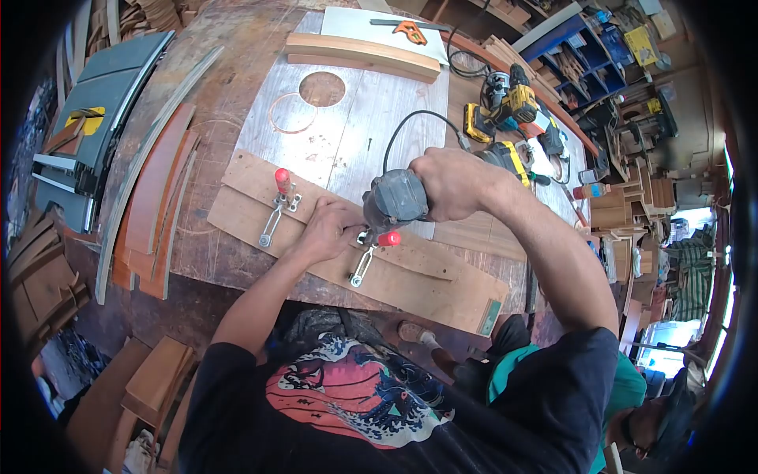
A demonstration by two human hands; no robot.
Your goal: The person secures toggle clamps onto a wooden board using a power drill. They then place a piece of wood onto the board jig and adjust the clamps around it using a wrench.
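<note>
The person is apparently guiding a tool (pixel 399 196) over the clamped board (pixel 410 268), which is lying at the surface's (pixel 213 95) near edge. The right hand (pixel 454 186) is wrapping firmly round the tool, which is sitting at its 9 o'clock. The left hand (pixel 325 231) is resting at the tool's 8 o'clock, fingers bent; whether it is pinching anything, I cannot tell. The near clamp (pixel 388 238) is standing at the tool's 7 o'clock, the far clamp (pixel 282 182) at the left hand's 10. The next move is probably calling for steady guidance, fingertips staying clear of the tool's hidden underside.
</note>
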